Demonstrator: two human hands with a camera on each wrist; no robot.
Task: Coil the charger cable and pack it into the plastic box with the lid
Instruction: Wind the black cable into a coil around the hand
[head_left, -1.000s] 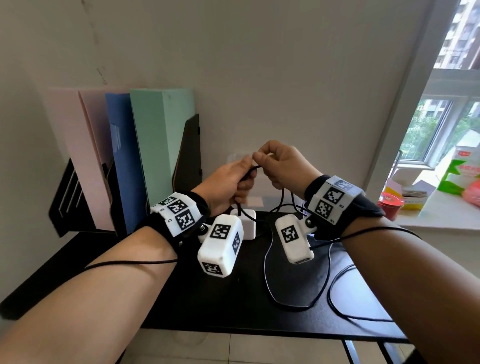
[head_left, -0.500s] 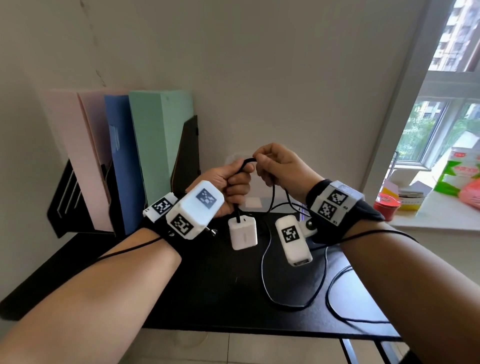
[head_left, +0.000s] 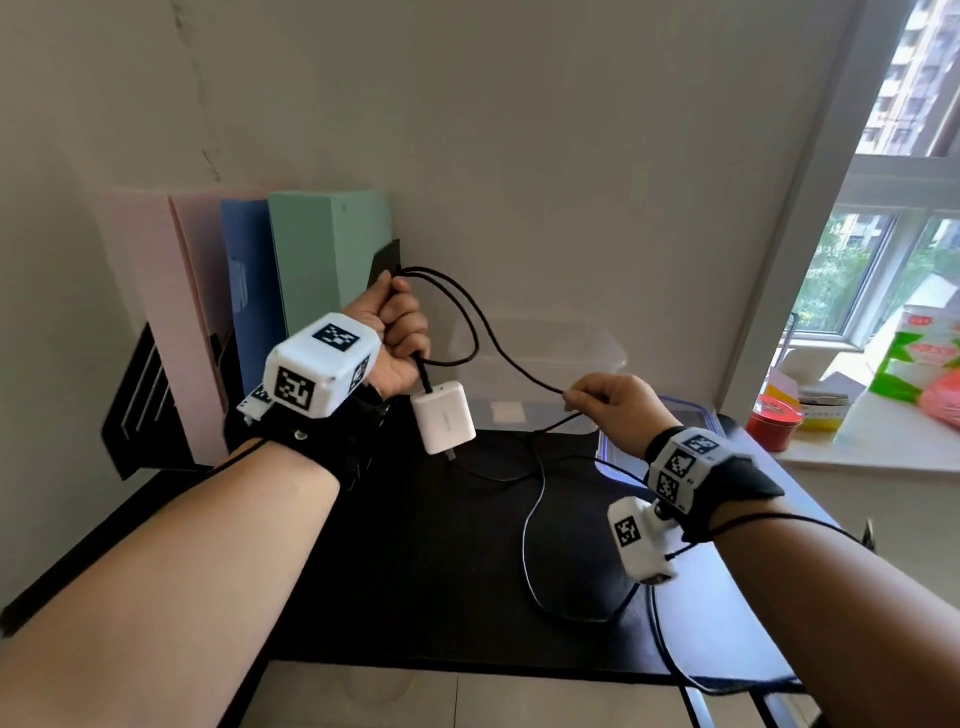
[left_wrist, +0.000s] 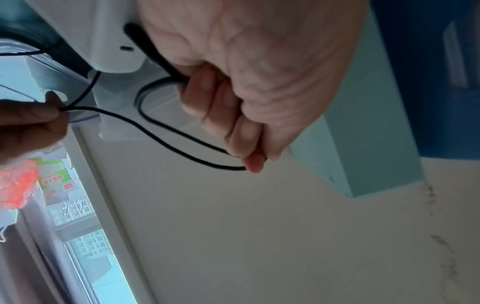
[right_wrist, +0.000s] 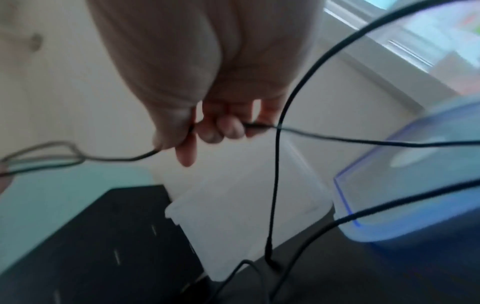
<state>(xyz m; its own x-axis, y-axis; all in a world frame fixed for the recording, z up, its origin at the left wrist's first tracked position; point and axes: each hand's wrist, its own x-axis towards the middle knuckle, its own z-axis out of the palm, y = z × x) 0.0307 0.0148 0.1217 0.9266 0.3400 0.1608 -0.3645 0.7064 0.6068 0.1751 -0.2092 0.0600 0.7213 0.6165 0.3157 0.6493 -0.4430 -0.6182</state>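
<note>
My left hand is raised in a fist round the black charger cable, one small loop sticking out of it. The white charger block dangles just below that fist. In the left wrist view the curled fingers hold two strands of cable. My right hand pinches the cable lower and to the right; its thumb and fingertips clamp the strand. The slack trails over the black desk. The clear plastic box stands open against the wall, its blue-rimmed lid beside it.
Pink, blue and green folders stand in a black rack at the back left. A windowsill on the right carries a red tin and packets. The thin wires of the wrist cameras hang by both forearms.
My hands were close together a second ago and have drawn apart: the left rose to the left with the loop and the charger block, the right slid down and right along the cable.
</note>
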